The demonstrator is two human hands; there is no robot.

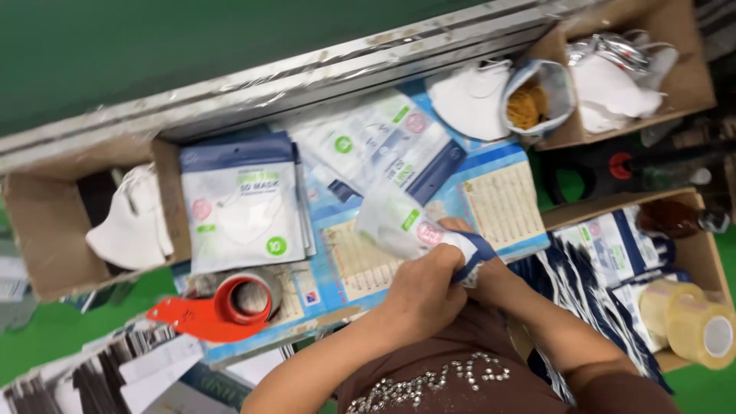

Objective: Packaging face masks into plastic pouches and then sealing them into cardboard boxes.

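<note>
Both my hands hold one flat mask packet, white with a blue top edge, tilted above the table. My left hand grips its blue end from the near side. My right hand pinches the same blue end from the right, mostly hidden behind the left hand. Just beyond lies a loose pile of similar packets, and a neat stack of packets sits to the left.
A red tape dispenser lies near left. Cardboard boxes with white masks stand left and far right. A box on the right holds packets and tape rolls. A small bag sits at the back.
</note>
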